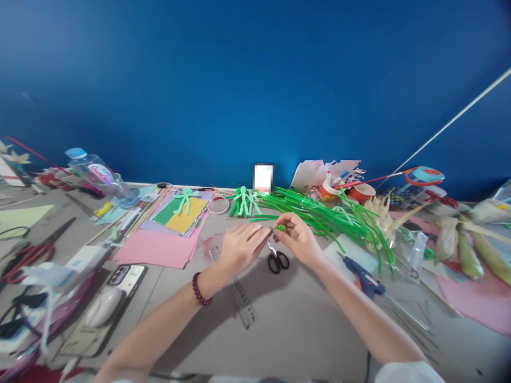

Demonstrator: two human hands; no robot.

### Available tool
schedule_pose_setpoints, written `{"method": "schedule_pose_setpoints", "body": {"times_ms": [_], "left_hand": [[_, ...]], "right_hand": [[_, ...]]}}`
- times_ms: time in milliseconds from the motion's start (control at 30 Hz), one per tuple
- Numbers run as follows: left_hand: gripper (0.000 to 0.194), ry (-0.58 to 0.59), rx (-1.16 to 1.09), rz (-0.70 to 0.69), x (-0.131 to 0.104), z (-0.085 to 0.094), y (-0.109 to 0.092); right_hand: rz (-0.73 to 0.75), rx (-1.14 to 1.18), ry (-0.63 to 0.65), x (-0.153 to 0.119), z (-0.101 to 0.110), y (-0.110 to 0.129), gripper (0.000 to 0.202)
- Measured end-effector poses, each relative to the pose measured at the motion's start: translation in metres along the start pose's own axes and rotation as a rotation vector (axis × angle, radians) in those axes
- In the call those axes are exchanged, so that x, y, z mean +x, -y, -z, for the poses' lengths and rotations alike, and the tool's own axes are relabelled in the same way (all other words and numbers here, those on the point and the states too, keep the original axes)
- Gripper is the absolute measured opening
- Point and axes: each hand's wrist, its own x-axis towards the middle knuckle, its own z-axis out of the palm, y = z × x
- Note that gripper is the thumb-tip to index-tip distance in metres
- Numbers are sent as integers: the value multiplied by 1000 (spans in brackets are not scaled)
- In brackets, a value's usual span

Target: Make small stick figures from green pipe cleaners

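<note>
A small coiled piece of green pipe cleaner (281, 228) is between my two hands above the table. My right hand (299, 239) pinches the coil between thumb and fingers. From the other side, my left hand (243, 246) has its fingertips closed at the left end of the same piece. Black-handled scissors (278, 261) lie just below my hands, blades pointing away from me. A clear ruler (242, 306) rests partly under my left forearm. Behind my hands, a long bundle of green pipe cleaners (319, 213) spreads to the right, and several green pipe-cleaner figures (244, 202) stand together.
Pink paper (155, 249) and coloured sheets with another green figure (186, 201) lie at left. Nearer me are a phone (130, 276) and a white mouse (104, 307). A blue glue gun (365, 276) lies beside my right forearm. A tape roll (219, 205) sits near the blue wall.
</note>
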Motion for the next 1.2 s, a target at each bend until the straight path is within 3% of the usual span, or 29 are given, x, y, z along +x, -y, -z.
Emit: {"method": "schedule_pose_setpoints", "body": {"times_ms": [100, 167, 333, 567, 833, 933, 1033, 1200], "left_hand": [[19, -25, 180, -156, -2, -1, 2], [18, -40, 199, -183, -1, -1, 1], [13, -68, -5, -15, 2, -3, -3], [14, 74, -447, 306, 9, -1, -4], [17, 27, -412, 248, 4, -8, 1], [15, 42, -459, 294, 2, -14, 5], [13, 42, -537, 391, 0, -21, 9], [13, 31, -608, 534, -4, -32, 12]], "right_hand": [[6, 24, 10, 0, -1, -1, 25], [25, -5, 22, -1, -1, -3, 25], [95, -162, 10, -3, -3, -3, 18], [188, -518, -79, -7, -7, 5, 14], [143, -501, -17, -4, -3, 1, 27], [163, -561, -3, -4, -4, 3, 33], [223, -690, -21, -10, -2, 17, 33], [201, -969, -7, -38, 22, 73, 23]]}}
